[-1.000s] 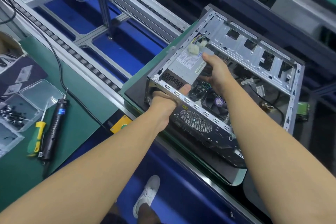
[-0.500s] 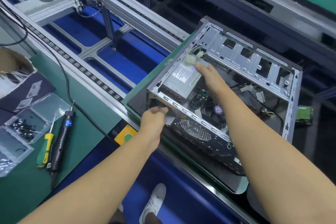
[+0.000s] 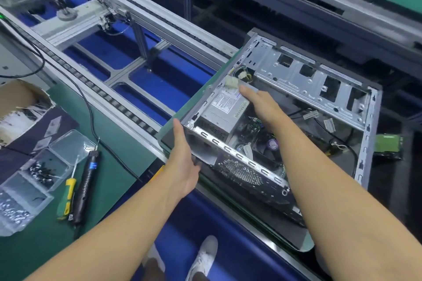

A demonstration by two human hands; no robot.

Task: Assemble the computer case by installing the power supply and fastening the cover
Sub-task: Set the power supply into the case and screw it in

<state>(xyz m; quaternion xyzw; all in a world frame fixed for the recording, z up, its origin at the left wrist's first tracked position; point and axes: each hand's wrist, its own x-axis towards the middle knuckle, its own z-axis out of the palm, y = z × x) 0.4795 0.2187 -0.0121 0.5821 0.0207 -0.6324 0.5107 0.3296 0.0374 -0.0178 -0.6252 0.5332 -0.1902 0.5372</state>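
Observation:
An open computer case [image 3: 301,80] lies on its side on a green pallet [image 3: 178,112] on the conveyor, its cover off. The grey power supply [image 3: 226,107] with a white label sits in the case's near left corner, white cable plugs [image 3: 233,80] at its far end. My right hand [image 3: 260,102] reaches into the case with straight fingers pressing on top of the power supply. My left hand [image 3: 185,157] lies flat with straight fingers against the outside of the case's rear left corner. The motherboard and a fan show beside the power supply.
On the green bench at left lie a black electric screwdriver [image 3: 88,180] with its cord, a yellow-handled screwdriver [image 3: 68,191] and clear trays of screws [image 3: 38,171]. A cardboard box [image 3: 20,100] stands further left. A green part [image 3: 388,146] lies right of the case. Conveyor rails [image 3: 137,16] run diagonally behind.
My left hand let go of the case's rear frame and moved left, now flat against the outer corner. My right hand slid further along the top of the power supply.

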